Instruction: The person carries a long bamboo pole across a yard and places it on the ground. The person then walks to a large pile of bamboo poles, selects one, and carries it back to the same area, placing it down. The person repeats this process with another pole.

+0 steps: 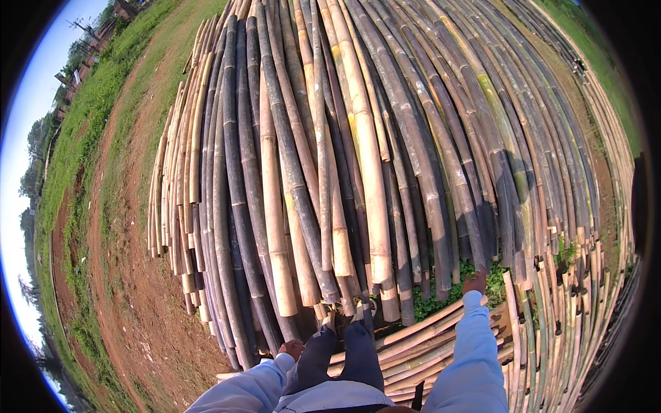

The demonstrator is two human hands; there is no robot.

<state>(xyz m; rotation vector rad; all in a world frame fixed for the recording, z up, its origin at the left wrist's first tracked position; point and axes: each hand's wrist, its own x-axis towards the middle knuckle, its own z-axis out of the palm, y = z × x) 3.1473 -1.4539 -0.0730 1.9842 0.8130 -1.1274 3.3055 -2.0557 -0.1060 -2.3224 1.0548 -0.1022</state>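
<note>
A big stack of long bamboo poles (365,172), dark grey-brown and pale tan, spreads away from me with the cut ends toward my feet. My right hand (475,281), at the end of an outstretched light-blue sleeve, is at the lower end of a dark bamboo pole (451,186) on the right. Its fingers are in shade, and I cannot tell whether they grip the pole. Low beside my leg, my left hand (292,349) is near the ends of the dark poles on the left. Its fingers are too small to make out.
Shorter bamboo poles (420,351) lie crosswise by my legs. More cut lengths (551,323) are stacked at the right, above bare soil and green weeds (441,296). A red dirt track (131,261) and grass (82,158) run along the left.
</note>
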